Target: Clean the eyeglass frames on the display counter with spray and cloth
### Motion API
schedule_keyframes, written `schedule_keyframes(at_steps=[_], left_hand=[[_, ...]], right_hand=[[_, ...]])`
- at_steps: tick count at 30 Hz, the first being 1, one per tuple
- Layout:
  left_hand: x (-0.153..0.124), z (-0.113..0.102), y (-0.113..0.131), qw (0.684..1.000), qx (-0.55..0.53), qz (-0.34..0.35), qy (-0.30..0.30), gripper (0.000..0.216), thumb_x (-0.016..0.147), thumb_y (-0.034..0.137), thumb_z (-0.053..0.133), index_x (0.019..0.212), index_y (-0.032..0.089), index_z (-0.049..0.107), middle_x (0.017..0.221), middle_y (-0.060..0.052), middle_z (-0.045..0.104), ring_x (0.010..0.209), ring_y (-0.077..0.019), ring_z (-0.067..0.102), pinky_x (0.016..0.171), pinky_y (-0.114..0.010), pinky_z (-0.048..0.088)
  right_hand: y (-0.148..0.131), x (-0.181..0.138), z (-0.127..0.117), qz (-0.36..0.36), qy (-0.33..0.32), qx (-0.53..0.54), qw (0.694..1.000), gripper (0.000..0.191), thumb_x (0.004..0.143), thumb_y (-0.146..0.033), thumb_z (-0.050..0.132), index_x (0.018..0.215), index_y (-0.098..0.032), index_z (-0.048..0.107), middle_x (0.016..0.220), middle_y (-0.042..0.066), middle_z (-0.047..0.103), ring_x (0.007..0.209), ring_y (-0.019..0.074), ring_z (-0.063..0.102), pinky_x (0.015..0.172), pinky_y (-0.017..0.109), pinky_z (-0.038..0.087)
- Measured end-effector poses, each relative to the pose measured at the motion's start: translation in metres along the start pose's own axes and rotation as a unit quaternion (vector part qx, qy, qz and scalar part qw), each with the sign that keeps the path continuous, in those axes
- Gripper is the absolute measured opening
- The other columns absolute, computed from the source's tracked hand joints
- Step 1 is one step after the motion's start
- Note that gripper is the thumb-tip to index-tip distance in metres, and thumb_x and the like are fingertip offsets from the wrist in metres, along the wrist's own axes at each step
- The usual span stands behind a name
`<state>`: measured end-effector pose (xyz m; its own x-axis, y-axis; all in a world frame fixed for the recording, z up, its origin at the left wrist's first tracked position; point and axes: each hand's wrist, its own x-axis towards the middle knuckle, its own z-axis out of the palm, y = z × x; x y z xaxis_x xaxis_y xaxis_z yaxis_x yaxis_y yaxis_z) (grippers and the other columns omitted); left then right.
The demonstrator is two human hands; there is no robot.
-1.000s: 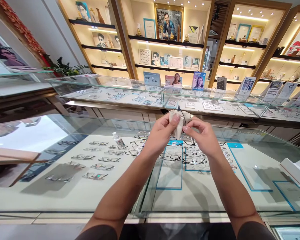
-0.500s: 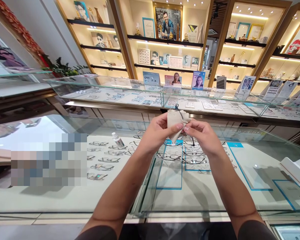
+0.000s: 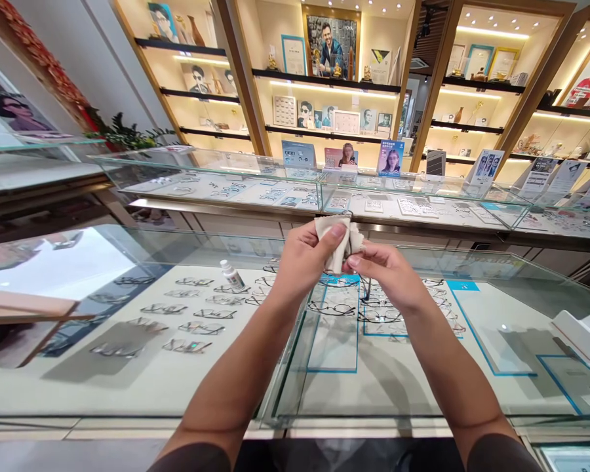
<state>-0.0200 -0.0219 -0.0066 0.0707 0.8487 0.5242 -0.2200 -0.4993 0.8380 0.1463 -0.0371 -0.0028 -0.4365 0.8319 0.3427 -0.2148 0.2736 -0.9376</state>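
Note:
Both my hands are raised together over the glass display counter. Between the thumb and fingers of my left hand (image 3: 302,262) is a cream cleaning cloth (image 3: 343,252), bunched and folded over. My right hand (image 3: 388,272) pinches a pair of dark-framed eyeglasses at the cloth's lower right edge. One thin dark temple of the eyeglasses (image 3: 368,290) hangs below the fingers. Cloth and fingers cover most of the frame, so the lenses are hidden. A dark bit shows above the cloth's top edge.
A small white bottle (image 3: 232,276) stands on the glass counter (image 3: 255,400) to my left. Rows of eyeglasses (image 3: 214,314) are displayed under the glass. A pinkish-tan case or mirror stand (image 3: 27,305) sits far left, a white object (image 3: 580,334) far right. Another glass showcase (image 3: 216,204) runs behind.
The cloth has shifted slightly left and is folded more tightly, with my left thumb higher on it. The hanging temple has moved a little left and tilted differently.

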Motion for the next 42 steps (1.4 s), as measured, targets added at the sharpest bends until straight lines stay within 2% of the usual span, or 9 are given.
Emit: schedule_keyframes(at_steps=[3,5,10,14,18,26,31,38,42], left_hand=[[0.005,-0.014,0.007,0.993,-0.016,-0.045,-0.105,0.047,0.082,0.064,0.081,0.079,0.017,0.074,0.067,-0.007,0.071,0.060,-0.0182,0.068,0.056,-0.029,0.057],[0.006,-0.018,0.010,0.991,-0.018,-0.049,-0.125,0.041,0.079,0.056,0.087,0.084,0.017,0.076,0.077,-0.008,0.075,0.069,-0.0201,0.072,0.062,-0.030,0.059],[0.001,-0.004,0.003,0.998,-0.010,-0.003,-0.055,0.039,0.071,0.044,0.094,0.093,0.018,0.076,0.082,-0.007,0.077,0.070,-0.0180,0.072,0.064,-0.029,0.061],[-0.007,0.010,-0.005,0.997,0.012,0.065,0.037,0.040,0.074,0.052,0.091,0.081,0.018,0.073,0.067,-0.002,0.071,0.054,-0.0119,0.062,0.050,-0.023,0.051],[-0.007,0.010,-0.008,0.993,0.022,0.060,0.098,0.052,0.077,0.068,0.083,0.073,0.018,0.069,0.057,0.001,0.064,0.046,-0.0099,0.054,0.043,-0.022,0.044],[0.011,0.002,-0.025,0.998,-0.054,-0.018,0.020,0.059,0.084,0.075,0.072,0.097,0.018,0.076,0.077,-0.007,0.075,0.077,-0.0201,0.073,0.062,-0.029,0.057],[0.013,-0.005,-0.026,0.999,-0.013,-0.016,0.047,0.055,0.087,0.072,0.071,0.095,0.018,0.076,0.074,-0.005,0.073,0.070,-0.0173,0.069,0.059,-0.028,0.053],[0.009,-0.020,-0.003,0.994,0.054,0.050,0.081,0.029,0.092,0.052,0.073,0.096,0.023,0.071,0.068,0.001,0.061,0.059,-0.0131,0.055,0.057,-0.027,0.047],[0.001,-0.018,0.008,0.955,0.232,0.162,0.092,0.025,0.090,0.045,0.076,0.098,0.023,0.070,0.078,-0.001,0.062,0.066,-0.0141,0.054,0.067,-0.028,0.050]], right_hand=[[-0.001,0.000,-0.006,0.004,0.020,0.001,1.000,0.031,0.076,-0.055,0.087,0.075,-0.024,0.078,0.082,0.000,0.070,0.080,0.0156,0.063,0.087,0.036,0.054],[-0.002,0.000,-0.009,0.005,0.028,0.000,1.000,0.032,0.075,-0.055,0.087,0.073,-0.025,0.076,0.081,0.000,0.071,0.079,0.0163,0.063,0.086,0.037,0.054],[-0.004,0.000,-0.011,0.005,0.024,0.024,0.999,0.034,0.073,-0.055,0.088,0.072,-0.024,0.074,0.080,0.000,0.070,0.078,0.0158,0.061,0.088,0.037,0.054],[-0.004,-0.001,-0.005,0.021,-0.017,0.048,0.998,0.037,0.072,-0.057,0.089,0.070,-0.023,0.074,0.076,-0.001,0.068,0.076,0.0152,0.060,0.088,0.037,0.055],[0.000,0.000,0.002,0.011,-0.021,0.041,0.999,0.038,0.073,-0.058,0.088,0.072,-0.023,0.074,0.078,-0.001,0.067,0.079,0.0162,0.062,0.090,0.039,0.056],[0.010,0.010,-0.018,-0.023,0.082,-0.001,0.996,0.030,0.076,-0.053,0.086,0.077,-0.025,0.076,0.088,0.000,0.070,0.087,0.0161,0.062,0.090,0.036,0.051],[0.000,0.006,-0.031,-0.065,0.139,-0.052,0.987,0.025,0.081,-0.048,0.083,0.078,-0.025,0.072,0.088,0.000,0.072,0.091,0.0176,0.065,0.096,0.039,0.050],[-0.012,-0.002,-0.039,-0.101,0.144,-0.152,0.972,0.032,0.092,-0.054,0.071,0.085,-0.024,0.063,0.084,0.001,0.071,0.090,0.0183,0.065,0.089,0.037,0.049],[-0.018,-0.009,-0.037,-0.133,0.127,-0.238,0.954,0.025,0.099,-0.046,0.061,0.086,-0.024,0.060,0.084,0.001,0.068,0.085,0.0171,0.064,0.083,0.035,0.047]])
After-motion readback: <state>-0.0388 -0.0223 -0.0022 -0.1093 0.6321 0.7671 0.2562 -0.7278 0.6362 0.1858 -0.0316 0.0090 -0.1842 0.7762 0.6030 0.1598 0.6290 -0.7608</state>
